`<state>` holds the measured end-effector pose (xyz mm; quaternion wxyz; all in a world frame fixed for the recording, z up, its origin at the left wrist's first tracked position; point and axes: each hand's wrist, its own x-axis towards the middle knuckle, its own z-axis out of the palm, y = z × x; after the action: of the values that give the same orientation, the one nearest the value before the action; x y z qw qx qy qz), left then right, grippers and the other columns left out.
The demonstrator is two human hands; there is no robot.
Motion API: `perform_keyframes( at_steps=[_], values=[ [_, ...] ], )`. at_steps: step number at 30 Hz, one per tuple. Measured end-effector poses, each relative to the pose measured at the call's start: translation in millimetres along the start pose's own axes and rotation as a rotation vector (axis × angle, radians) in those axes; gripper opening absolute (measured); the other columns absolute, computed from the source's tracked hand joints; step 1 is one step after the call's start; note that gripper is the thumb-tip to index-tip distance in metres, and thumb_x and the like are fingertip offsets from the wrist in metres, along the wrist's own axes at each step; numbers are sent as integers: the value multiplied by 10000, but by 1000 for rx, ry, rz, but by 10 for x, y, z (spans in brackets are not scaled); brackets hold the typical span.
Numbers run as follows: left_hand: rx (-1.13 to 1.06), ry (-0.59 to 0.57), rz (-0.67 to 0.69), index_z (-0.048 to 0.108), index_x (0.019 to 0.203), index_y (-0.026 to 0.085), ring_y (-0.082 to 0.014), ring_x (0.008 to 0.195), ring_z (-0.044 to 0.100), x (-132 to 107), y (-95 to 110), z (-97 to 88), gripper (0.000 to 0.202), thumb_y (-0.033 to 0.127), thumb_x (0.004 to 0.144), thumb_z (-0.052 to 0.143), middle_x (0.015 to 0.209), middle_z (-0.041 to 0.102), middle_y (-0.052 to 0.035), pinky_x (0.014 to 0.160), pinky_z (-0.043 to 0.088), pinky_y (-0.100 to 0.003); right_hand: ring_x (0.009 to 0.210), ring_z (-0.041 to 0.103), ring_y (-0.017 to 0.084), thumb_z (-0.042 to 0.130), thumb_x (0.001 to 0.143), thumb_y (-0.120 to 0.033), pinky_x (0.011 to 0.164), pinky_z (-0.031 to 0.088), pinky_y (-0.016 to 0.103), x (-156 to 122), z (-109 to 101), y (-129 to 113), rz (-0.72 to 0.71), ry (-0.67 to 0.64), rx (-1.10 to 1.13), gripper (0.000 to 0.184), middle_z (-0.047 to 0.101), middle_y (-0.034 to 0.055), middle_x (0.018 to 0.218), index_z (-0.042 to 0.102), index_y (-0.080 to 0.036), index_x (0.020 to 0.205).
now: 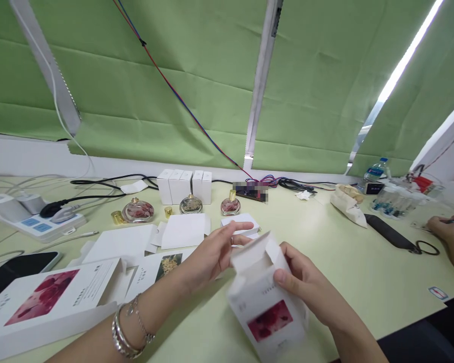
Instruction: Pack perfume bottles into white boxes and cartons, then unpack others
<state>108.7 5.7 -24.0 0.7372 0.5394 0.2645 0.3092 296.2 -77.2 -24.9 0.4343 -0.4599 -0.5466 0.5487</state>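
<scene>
A small white carton [267,307] with a red flower picture stands tilted low in the middle, its top flaps open. My right hand [306,285] grips its right side, thumb on the front face. My left hand [215,254] is at the carton's open top, fingers curled round a flap. Three round glass perfume bottles stand further back: a pink one [137,210], a yellowish one [191,204] and a small pink one [230,204] with a gold cap.
Flat white cartons [41,297] lie at left, more [183,229] in the middle. Upright white boxes [183,185] stand at the back. A power strip [34,222], cables and a phone [18,267] sit at left. Another person's hand [450,229], a black strap [393,234] and a water bottle [374,174] are at right.
</scene>
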Motion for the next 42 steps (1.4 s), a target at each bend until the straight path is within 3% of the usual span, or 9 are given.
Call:
perform_keyframes(
  at_steps=[8,13,18,25,30,32,34,37,42],
  values=[
    [76,-43,7,573,1015,115,-211,876,609,75,-309,36,398,417,764,638,940,661,-90,818,440,-354,747,639,191,641,750,-420,676,504,324,111,-45,139,-9,229,237,418,667,50,926,497,-224,1091],
    [233,-160,-94,620,869,107,-223,833,631,21,-342,78,316,380,719,671,879,680,-82,752,468,-329,505,520,101,592,768,-496,407,358,175,-34,-203,265,139,195,-7,339,567,-35,624,519,-196,908],
    [490,-100,-141,455,1242,189,-249,870,640,-88,-464,184,535,356,755,605,960,677,-78,732,495,-370,464,458,65,598,764,-481,352,258,147,-286,-438,410,279,-21,-148,405,550,-37,668,480,-197,1028],
    [1232,80,104,279,1391,123,-261,1331,259,-126,-371,232,556,353,891,354,1444,314,-112,1080,245,-450,480,492,136,468,805,-496,401,382,234,-159,-857,712,293,486,-477,404,479,-36,616,450,-204,1083],
    [1623,144,49,279,1387,60,-326,1357,136,-32,-385,132,554,295,891,354,1467,217,-163,1073,200,-526,994,554,343,321,861,-421,827,444,486,90,-772,879,87,707,-1183,498,563,209,1094,481,-84,1192],
    [1653,119,67,310,1380,96,-335,1351,154,-18,-438,90,557,361,893,365,1462,236,-153,1064,217,-532,1232,374,371,278,884,-405,974,322,542,120,-672,897,-84,617,-1383,521,417,194,1343,454,-114,1278],
    [1665,80,131,336,1373,161,-338,1343,187,-20,-512,63,553,427,890,372,1449,287,-122,1056,206,-566,1333,236,324,268,904,-415,1052,220,542,124,-592,889,-180,339,-1466,498,311,82,1454,395,-225,1347],
    [1702,49,162,378,1349,213,-362,1320,247,-29,-642,36,556,498,872,393,1419,352,-111,1011,169,-664,1374,150,248,235,925,-454,1091,176,509,130,-548,851,-137,-5,-1438,507,182,-13,1501,222,-320,1413],
    [1758,54,130,384,1345,199,-377,1319,238,-25,-777,-1,579,528,868,384,1417,334,-129,964,184,-715,1382,91,231,216,923,-497,1095,146,527,163,-582,805,-69,-133,-1394,530,123,-40,1500,118,-346,1421]
  ],
)
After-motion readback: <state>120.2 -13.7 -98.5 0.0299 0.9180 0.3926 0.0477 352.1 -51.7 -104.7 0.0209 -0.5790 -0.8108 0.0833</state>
